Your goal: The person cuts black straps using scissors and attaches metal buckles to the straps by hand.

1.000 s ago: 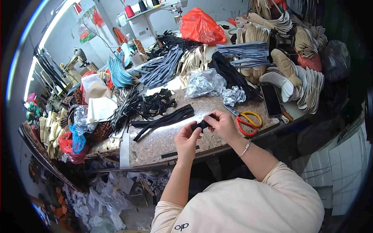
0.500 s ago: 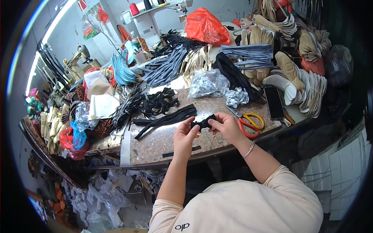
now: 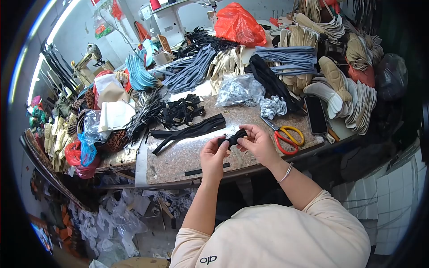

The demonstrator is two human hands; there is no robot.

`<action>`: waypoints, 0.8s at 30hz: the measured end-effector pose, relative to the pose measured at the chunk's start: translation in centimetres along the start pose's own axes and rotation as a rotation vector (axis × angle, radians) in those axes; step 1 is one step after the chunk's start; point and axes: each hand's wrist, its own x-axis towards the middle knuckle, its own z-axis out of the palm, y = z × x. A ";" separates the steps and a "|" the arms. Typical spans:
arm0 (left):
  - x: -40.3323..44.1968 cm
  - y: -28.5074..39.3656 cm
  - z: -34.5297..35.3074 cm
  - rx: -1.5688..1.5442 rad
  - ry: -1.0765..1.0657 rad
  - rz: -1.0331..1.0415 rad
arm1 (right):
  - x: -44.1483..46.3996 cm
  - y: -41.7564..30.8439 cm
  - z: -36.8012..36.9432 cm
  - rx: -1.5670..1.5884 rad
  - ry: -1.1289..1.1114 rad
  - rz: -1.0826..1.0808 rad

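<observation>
A small black fabric piece [image 3: 233,139] is held between both hands above the front part of the stone-topped table [image 3: 170,172]. My left hand [image 3: 214,154] pinches its left end, and my right hand [image 3: 257,145] pinches its right end. Behind my left hand lie long black fabric strips [image 3: 192,130]. A short black strip [image 3: 207,169] rests near the table's front edge, partly behind my left hand. Scissors with red and yellow handles [image 3: 288,139] lie open just right of my right hand.
Behind the hands are a clear plastic bag [image 3: 240,90], a crumpled silvery bundle [image 3: 272,106] and a black strap pile [image 3: 182,109]. A phone [image 3: 316,115] lies at the right. Farther back are blue-grey strips [image 3: 190,71], a red bag [image 3: 240,24] and a sewing machine [image 3: 169,27].
The black piece between my fingers looks more bunched and curved than before, with both hands still pinching it. The view has shifted slightly.
</observation>
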 end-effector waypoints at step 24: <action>0.0 -0.6 -0.1 -0.101 -0.005 -0.074 | -0.4 0.3 -1.0 0.216 0.004 0.132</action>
